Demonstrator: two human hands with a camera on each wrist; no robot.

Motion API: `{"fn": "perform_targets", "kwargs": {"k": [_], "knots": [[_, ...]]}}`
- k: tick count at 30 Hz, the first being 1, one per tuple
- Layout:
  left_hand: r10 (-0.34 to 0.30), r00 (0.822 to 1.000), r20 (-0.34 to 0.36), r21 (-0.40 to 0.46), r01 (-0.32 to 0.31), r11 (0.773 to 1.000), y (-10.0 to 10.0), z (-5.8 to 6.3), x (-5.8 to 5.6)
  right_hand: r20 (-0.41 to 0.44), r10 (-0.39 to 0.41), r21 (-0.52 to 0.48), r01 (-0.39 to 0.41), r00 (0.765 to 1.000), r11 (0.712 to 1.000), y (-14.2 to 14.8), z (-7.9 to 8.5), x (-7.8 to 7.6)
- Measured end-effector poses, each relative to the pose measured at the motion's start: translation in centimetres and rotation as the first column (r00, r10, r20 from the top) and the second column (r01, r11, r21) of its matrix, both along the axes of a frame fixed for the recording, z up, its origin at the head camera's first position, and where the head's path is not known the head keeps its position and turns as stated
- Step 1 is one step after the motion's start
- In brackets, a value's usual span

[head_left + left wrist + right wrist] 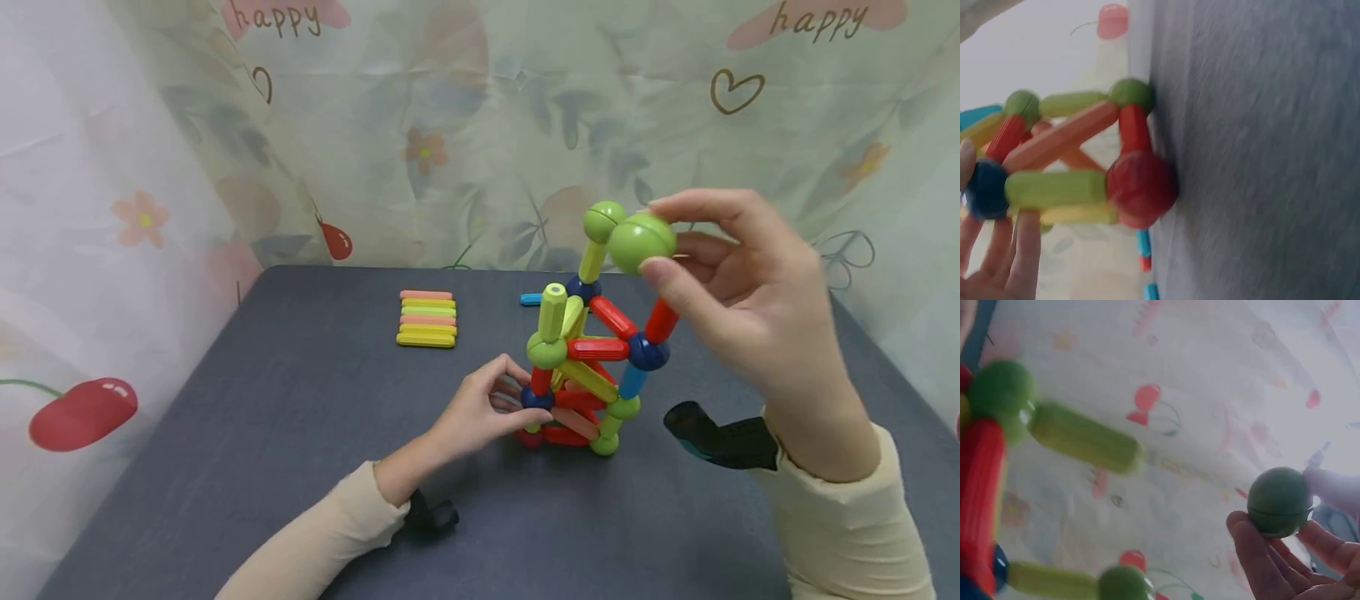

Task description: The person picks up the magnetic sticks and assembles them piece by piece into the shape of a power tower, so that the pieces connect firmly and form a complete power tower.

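Observation:
My right hand (757,292) pinches a green ball (641,243) between thumb and fingers, high beside the top of a structure of magnetic rods and balls. In the right wrist view, background shows between the held ball (1280,497) and the structure. Lower down, my left hand (476,404) holds the structure at a dark blue ball (537,398), thumb on one side and fingers on the other. An upright yellow-green rod (552,312) has a bare top end. Behind it, another rod (592,262) carries a green ball (603,222). A red ball (1141,187) sits low at the base.
Several pink, yellow and green rods (427,319) lie in a row on the dark table (300,400), left of the structure. Behind it a blue rod (531,299) lies on the table. Patterned cloth (495,125) hangs along the back and sides.

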State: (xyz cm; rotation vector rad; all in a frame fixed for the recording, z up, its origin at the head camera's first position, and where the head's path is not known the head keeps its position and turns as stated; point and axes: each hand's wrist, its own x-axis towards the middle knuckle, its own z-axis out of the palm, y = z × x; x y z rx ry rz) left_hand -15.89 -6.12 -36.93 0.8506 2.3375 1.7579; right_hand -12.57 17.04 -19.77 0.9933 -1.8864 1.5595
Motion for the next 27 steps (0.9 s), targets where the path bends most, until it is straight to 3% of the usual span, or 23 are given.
{"fn": "perform_targets", "kwargs": {"k": [2, 5, 15, 18, 20, 23, 25, 27], "knots": [[-0.026, 1.000, 0.007, -0.011, 0.027, 1.000, -0.5, 0.3, -0.2, -0.012, -0.039, 0.128, 0.041, 0.999, 0.991, -1.1, -0.4, 0.0], [-0.061, 0.998, 0.024, -0.022, 0.062, 0.998, -1.1, 0.6, -0.3, -0.036, -0.107, 0.271, 0.113, 0.994, 0.956, -2.5, -0.8, -0.1], [-0.099, 0.995, 0.035, -0.035, 0.100, 0.994, -1.7, 0.5, -0.7, -0.004, -0.226, 0.416, 0.207, 0.974, 0.886, -4.1, -1.1, 0.0], [-0.096, 0.995, 0.035, -0.038, 0.097, 0.995, -1.7, 0.5, -0.7, -0.051, -0.243, 0.396, 0.243, 0.969, 0.885, -3.5, -1.2, 0.3], [-0.092, 0.995, 0.038, -0.041, 0.094, 0.995, -1.7, 0.5, -0.7, -0.110, -0.245, 0.341, 0.268, 0.963, 0.901, -2.8, -1.2, 0.5], [-0.090, 0.995, 0.034, -0.045, 0.092, 0.995, -1.7, 0.5, -0.7, -0.163, -0.235, 0.150, 0.260, 0.958, 0.954, -1.4, -1.0, 0.6], [-0.090, 0.996, 0.026, -0.048, 0.091, 0.995, -1.7, 0.5, -0.7, -0.169, -0.268, 0.042, 0.279, 0.948, 0.959, -0.2, -0.9, 0.8], [-0.087, 0.996, 0.025, -0.051, 0.089, 0.995, -1.6, 0.5, -0.6, -0.143, -0.330, -0.026, 0.330, 0.933, 0.944, 1.0, -0.9, 0.7]]}}
